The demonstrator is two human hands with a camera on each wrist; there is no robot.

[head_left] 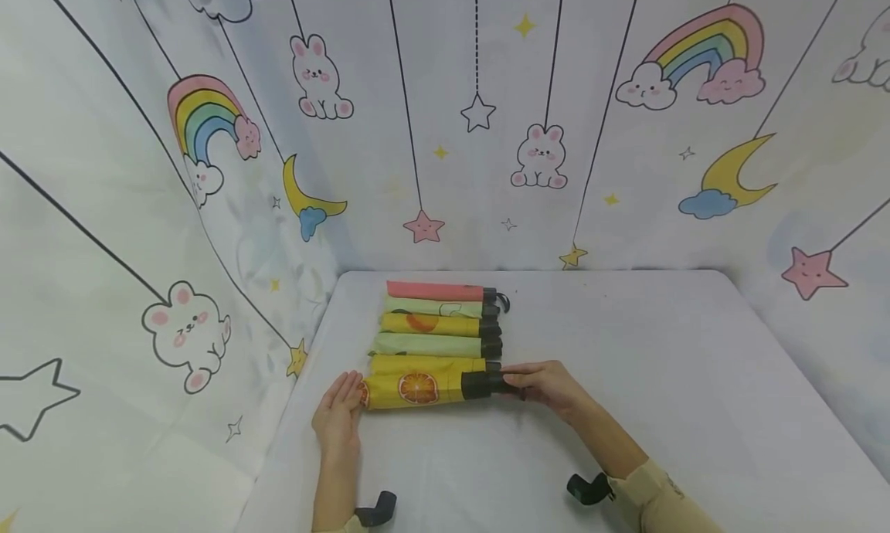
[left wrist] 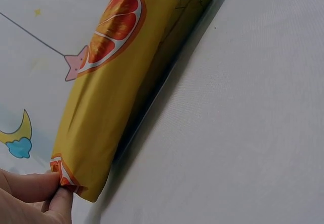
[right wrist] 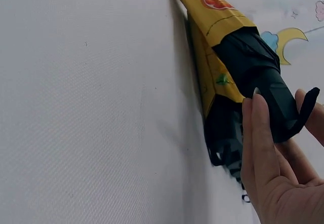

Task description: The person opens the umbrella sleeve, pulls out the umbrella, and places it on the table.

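Head view: your left hand point(head_left: 337, 417) and right hand point(head_left: 549, 386) hold a yellow folded umbrella point(head_left: 445, 390) between them, at the near side of a row on the white table point(head_left: 626, 347). It is a long cloth roll printed with round orange slices; your left hand is at the cloth end, your right at the black handle point(head_left: 480, 384). Beyond it lie a second yellow umbrella point(head_left: 417, 362), partly covered, then a pale green umbrella point(head_left: 424, 344), a yellow one with orange fruit, another pale green one and a coral-red umbrella point(head_left: 434, 290). A white backdrop point(head_left: 361, 170) carries cartoon rabbits, rainbows, moons and stars.

Left wrist view: your left thumb and fingers pinch the cloth's end corner, where part of another slice shows. The fabric is smooth with shallow creases; the table has a fine woven grain.

Right wrist view: your right fingers and thumb grip the dark, blunt-ended handle, which has a narrow strap. The second yellow umbrella beside it bears a small green leaf.
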